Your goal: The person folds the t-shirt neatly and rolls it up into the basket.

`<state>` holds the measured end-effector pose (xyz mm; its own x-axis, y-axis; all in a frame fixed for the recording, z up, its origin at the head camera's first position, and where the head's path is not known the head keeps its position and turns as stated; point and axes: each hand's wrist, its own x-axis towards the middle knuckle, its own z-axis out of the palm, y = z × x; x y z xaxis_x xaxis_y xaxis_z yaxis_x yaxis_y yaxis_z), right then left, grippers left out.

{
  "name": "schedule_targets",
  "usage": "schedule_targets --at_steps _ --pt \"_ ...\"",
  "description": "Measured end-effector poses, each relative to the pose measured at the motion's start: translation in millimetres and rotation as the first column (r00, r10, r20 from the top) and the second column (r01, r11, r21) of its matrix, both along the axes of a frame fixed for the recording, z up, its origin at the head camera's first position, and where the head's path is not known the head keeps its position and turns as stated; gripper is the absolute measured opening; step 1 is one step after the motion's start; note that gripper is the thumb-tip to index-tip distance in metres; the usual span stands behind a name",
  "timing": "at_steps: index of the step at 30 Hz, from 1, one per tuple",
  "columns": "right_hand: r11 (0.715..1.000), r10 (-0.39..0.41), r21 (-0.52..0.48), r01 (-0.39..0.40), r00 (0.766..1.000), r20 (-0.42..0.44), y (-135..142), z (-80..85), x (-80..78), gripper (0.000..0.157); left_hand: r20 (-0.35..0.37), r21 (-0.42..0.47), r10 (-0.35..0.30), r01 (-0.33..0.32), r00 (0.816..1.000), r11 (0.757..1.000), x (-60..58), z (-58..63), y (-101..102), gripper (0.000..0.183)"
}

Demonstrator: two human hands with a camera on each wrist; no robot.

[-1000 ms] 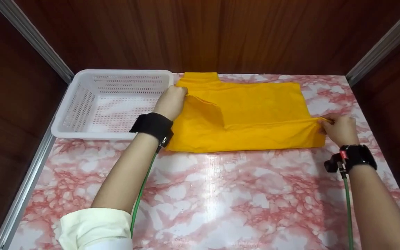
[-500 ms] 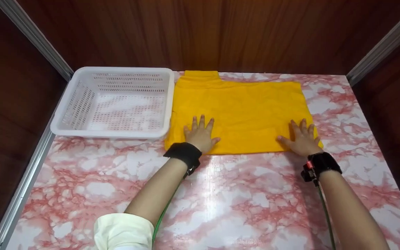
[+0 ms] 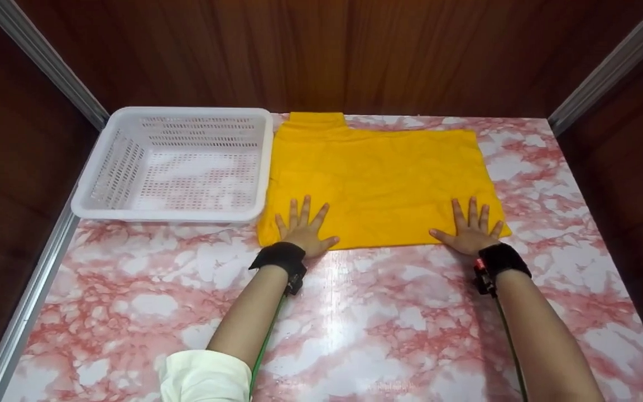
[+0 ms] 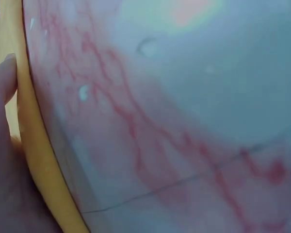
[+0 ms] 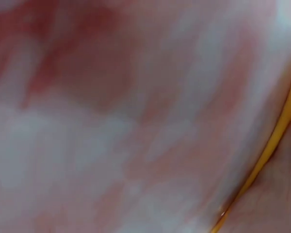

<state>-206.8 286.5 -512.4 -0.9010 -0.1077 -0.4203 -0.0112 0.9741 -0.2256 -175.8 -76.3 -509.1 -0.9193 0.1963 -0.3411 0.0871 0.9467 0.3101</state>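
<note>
Left hand (image 3: 303,231) and right hand (image 3: 469,233) spread, gripping nothing: we appear to smooth the yellow cloth (image 3: 377,173).
Our straight fingers rest on its near part; it extends past them to the far side, right of the white basket (image 3: 171,215). The next move likely calls for pinching an edge.

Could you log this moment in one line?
left hand: spread on yellow cloth | right hand: likewise | white basket: beside cloth
</note>
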Motion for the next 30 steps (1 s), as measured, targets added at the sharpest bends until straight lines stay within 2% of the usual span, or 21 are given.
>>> schedule_targets --at_steps 7,10,17,23,30 --pt "1.000 0.004 -0.019 -0.004 1.000 0.006 -1 1.5 5.4 0.096 -0.054 0.014 -0.005 0.005 0.999 1.000 -1.6 -17.6 -3 0.078" --pt "1.000 -0.006 -0.015 0.006 1.000 -0.001 0 -1.5 9.4 0.097 -0.066 0.025 0.000 0.002 0.998 1.000 1.4 -21.0 -3 0.079" --pt "1.000 0.006 -0.026 -0.006 1.000 -0.010 0 -4.0 25.7 0.096 -0.037 0.029 -0.013 0.014 0.999 0.999 16.0 -19.4 -3 0.080" --pt "0.999 0.013 -0.041 -0.014 1.000 -0.017 0 -4.9 43.8 0.096 -0.069 0.020 -0.043 0.045 0.997 0.999 29.7 -17.2 -5 0.081" --pt "0.999 0.015 -0.036 -0.015 1.000 -0.025 2 -5.0 65.5 0.096 -0.090 0.052 -0.042 0.047 0.995 0.998 52.9 -9.0 -4 0.079"
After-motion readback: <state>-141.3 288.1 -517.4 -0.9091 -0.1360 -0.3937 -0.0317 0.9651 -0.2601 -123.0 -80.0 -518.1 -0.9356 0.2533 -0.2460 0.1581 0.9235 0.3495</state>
